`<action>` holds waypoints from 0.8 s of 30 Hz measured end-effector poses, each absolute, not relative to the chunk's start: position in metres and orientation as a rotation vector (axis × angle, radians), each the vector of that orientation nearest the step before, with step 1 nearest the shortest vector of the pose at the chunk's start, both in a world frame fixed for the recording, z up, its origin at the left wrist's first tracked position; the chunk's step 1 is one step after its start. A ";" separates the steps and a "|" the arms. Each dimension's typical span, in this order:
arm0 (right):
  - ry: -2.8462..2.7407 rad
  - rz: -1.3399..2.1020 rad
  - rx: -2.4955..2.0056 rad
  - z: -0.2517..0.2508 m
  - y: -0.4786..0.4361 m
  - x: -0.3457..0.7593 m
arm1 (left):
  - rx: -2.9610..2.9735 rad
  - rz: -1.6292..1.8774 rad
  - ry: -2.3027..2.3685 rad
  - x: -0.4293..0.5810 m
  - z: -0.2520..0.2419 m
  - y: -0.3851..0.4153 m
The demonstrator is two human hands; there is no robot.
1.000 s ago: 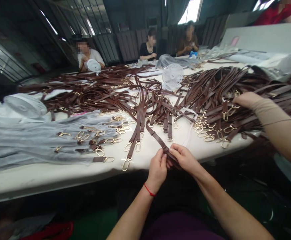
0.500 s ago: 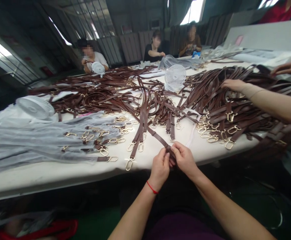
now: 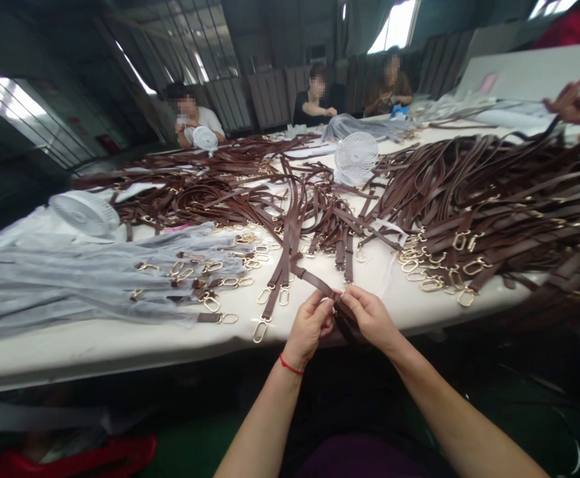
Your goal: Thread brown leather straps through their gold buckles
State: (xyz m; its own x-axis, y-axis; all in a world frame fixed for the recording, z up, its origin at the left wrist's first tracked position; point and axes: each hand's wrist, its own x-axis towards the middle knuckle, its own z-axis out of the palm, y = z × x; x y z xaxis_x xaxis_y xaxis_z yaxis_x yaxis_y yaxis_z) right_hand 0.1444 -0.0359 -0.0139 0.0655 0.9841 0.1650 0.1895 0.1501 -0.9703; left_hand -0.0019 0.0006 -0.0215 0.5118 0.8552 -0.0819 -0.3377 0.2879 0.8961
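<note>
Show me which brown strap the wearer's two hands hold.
The brown strap at the table's front edge: it alone is pinched by the left hand and right hand together; the piled straps lie beyond their grip.

Your strap [image 3: 315, 281], lower centre: smooth, leather-like, faint sheen. Clips [image 3: 262, 320], centre: glossy metal. Wraps [image 3: 85, 279], left: matt, plastic-like.

Three white fans [image 3: 356, 153]; three people [image 3: 305, 107] far side; bright window [image 3: 394, 26] behind; red container [image 3: 123, 453] low left.
</note>
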 end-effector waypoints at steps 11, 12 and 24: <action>-1.208 0.916 -1.302 -0.014 -0.025 0.137 | 1.137 0.838 0.716 -0.005 -0.025 0.009; -1.194 0.984 -1.269 -0.012 -0.026 0.140 | 1.101 0.861 0.709 -0.005 -0.024 0.009; -1.021 1.312 -1.129 -0.012 -0.035 0.144 | 0.928 0.881 0.599 -0.005 -0.017 0.008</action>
